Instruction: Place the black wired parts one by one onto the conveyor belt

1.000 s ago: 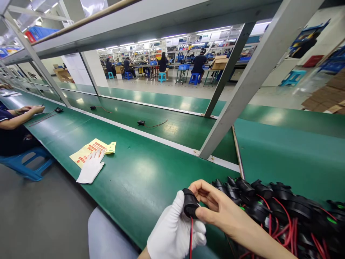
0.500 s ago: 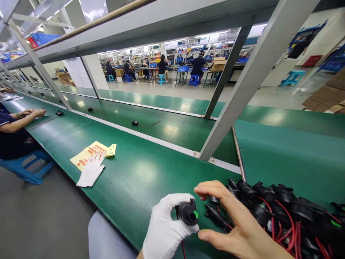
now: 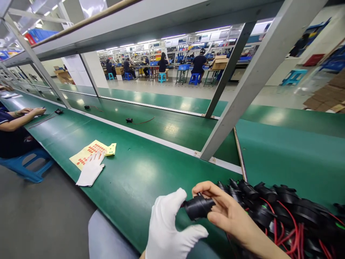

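My right hand (image 3: 225, 212), bare, pinches one end of a black cylindrical device (image 3: 198, 207) between thumb and fingers. The device lies roughly level above the bench, its other end towards my left hand. My left hand (image 3: 171, 223) wears a white glove; its thumb and fingers are spread apart beside the device. A fingertip is close to the device's left end, and I cannot tell whether it touches. Under and behind my right forearm is a heap of similar black devices (image 3: 285, 198) with red wires (image 3: 293, 233), partly hidden by the arm.
A white glove (image 3: 91, 169) overlaps a yellow sticker sheet (image 3: 83, 154) on the green bench (image 3: 140, 172). Past a pale rail, a device with a wire (image 3: 129, 120) lies on the green belt. A slanted metal post (image 3: 242, 90) rises ahead. A co-worker (image 3: 16, 126) sits at left.
The black device has passed from my left hand to my right and turned from end-on to sideways. My left fingers have spread apart. Devices on the belt have shifted left.
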Available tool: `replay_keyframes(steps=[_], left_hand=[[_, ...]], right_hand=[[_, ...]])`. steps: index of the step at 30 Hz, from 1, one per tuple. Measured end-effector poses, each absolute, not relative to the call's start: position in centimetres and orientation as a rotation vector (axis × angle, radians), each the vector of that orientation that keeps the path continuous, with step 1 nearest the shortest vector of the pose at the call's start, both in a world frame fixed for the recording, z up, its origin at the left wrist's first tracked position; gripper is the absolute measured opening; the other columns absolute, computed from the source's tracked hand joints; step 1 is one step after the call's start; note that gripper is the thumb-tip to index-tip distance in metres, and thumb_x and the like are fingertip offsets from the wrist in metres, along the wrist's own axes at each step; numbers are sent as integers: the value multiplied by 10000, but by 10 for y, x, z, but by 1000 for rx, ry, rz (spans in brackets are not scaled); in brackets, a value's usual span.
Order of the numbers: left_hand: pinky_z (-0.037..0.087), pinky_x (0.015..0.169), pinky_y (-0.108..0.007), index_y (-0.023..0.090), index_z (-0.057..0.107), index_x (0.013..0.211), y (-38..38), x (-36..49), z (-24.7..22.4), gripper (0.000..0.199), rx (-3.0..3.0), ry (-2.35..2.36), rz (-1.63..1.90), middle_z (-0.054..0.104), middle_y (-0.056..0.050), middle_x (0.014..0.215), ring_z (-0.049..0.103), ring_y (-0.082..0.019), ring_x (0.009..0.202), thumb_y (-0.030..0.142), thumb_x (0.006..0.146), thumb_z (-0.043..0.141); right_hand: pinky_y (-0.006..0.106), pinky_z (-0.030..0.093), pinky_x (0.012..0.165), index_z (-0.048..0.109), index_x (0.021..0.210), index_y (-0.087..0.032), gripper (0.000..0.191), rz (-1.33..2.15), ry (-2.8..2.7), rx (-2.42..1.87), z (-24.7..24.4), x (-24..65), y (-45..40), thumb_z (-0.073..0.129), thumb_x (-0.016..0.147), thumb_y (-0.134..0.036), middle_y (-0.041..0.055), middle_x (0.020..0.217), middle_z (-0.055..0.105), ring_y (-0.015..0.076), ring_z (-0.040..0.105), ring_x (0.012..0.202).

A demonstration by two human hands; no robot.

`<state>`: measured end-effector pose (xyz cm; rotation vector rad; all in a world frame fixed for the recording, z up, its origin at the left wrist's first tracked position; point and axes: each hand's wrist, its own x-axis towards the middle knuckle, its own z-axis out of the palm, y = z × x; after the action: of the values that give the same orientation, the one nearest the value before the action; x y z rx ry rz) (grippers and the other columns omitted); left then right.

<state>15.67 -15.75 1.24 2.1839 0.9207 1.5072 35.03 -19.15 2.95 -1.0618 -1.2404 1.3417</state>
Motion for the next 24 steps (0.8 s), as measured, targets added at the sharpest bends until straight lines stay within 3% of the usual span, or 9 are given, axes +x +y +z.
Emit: replay_keyframes(steps=[5,9,12,16,19,24], left_hand=[[581,735,-326,257,705,1088,-161,160,21,335,1777,1015,1198,779,-28,911,726,-209,789,424,804,767],[546,638,-277,146,708,939,-158,159,37,490,1062,727,790,760,-72,831,677,-148,608,622,872,610],[500,567,-227,93,718,911,-156,161,33,590,781,505,735,739,-91,797,609,-94,526,669,863,598],[417,453,-201,64,750,857,-159,169,15,690,358,352,633,691,-50,637,542,-71,420,737,710,714],[340,426,-187,65,752,835,-161,171,13,597,107,252,522,648,1,577,490,-46,390,649,713,780],[260,426,-173,62,746,811,-164,170,24,444,-52,114,493,596,37,562,375,-7,378,498,769,814]], right_hand=[[221,459,650,603,938,-224,540,1486,-1060,-1028,30,340,-185,784,711,-679,-14,838,554,124,536,714],[265,443,635,584,922,-204,529,1474,-1090,-1075,39,335,-183,666,807,-714,-14,773,547,133,539,654],[275,457,648,573,917,-213,444,1421,-1119,-1133,43,334,-182,651,868,-647,-28,734,531,135,532,649],[280,489,681,582,953,-222,368,1381,-1148,-1201,46,329,-181,637,909,-584,-9,815,547,142,534,707],[271,494,706,598,1009,-233,343,1382,-1165,-1232,49,325,-182,639,916,-561,10,915,560,156,540,802],[294,509,743,618,1031,-230,364,1410,-1171,-1241,53,320,-182,644,904,-571,16,924,582,183,567,861]])
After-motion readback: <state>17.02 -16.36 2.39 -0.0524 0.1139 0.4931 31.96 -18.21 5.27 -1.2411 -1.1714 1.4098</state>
